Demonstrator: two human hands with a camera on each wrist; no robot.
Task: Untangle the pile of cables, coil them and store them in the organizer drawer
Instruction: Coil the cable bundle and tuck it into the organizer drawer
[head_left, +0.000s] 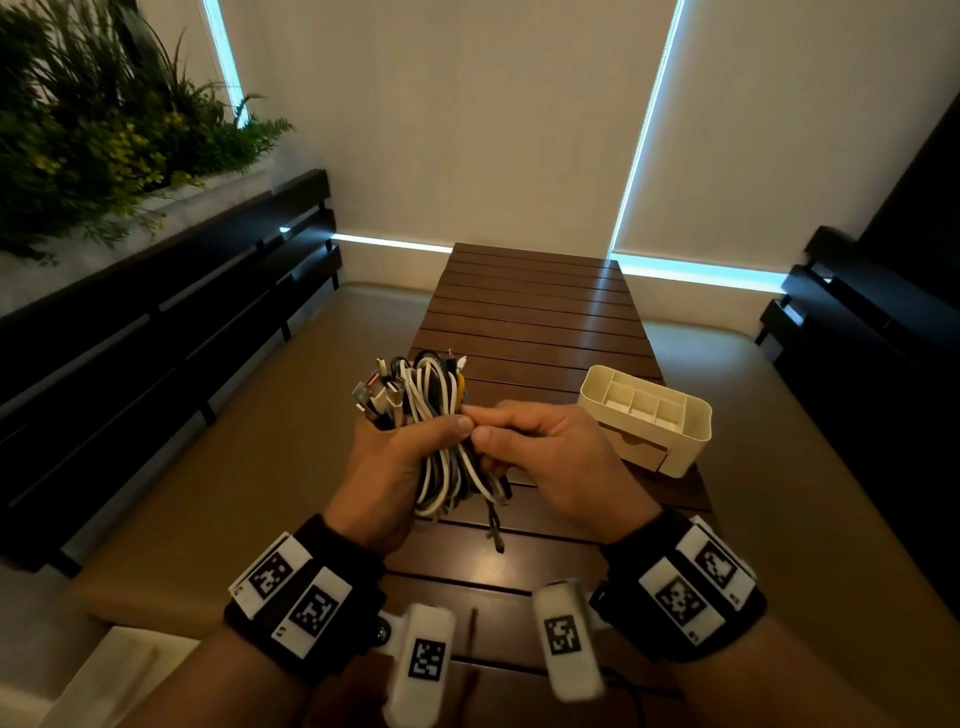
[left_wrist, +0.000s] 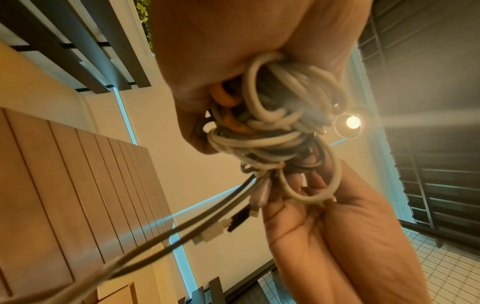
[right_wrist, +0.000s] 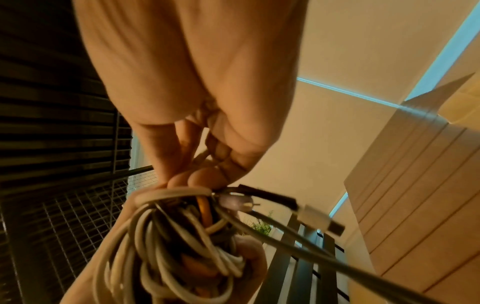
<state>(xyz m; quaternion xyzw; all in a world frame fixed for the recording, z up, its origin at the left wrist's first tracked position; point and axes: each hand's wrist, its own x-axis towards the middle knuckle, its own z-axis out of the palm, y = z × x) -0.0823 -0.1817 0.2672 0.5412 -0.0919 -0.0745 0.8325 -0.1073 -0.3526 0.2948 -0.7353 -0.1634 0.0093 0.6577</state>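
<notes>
A tangled bundle of white, black and orange cables (head_left: 434, 410) is held above the slatted wooden table (head_left: 530, 312). My left hand (head_left: 400, 457) grips the bundle (left_wrist: 270, 123) in its fist, with several plugs sticking out on top. My right hand (head_left: 530, 447) pinches strands at the bundle's right side; its fingertips (right_wrist: 197, 178) press on the white loops (right_wrist: 166, 236). Loose cable ends (head_left: 496, 525) hang down toward the table. The cream organizer (head_left: 647, 415), with open top compartments and a small front drawer (head_left: 636, 454), stands at the right on the table.
Dark slatted benches (head_left: 171, 312) run along the left and right (head_left: 857, 322) of the table. A planter with green foliage (head_left: 93, 119) sits at the upper left. White blinds (head_left: 467, 130) hang behind the table. Bare slats stretch away beyond the bundle.
</notes>
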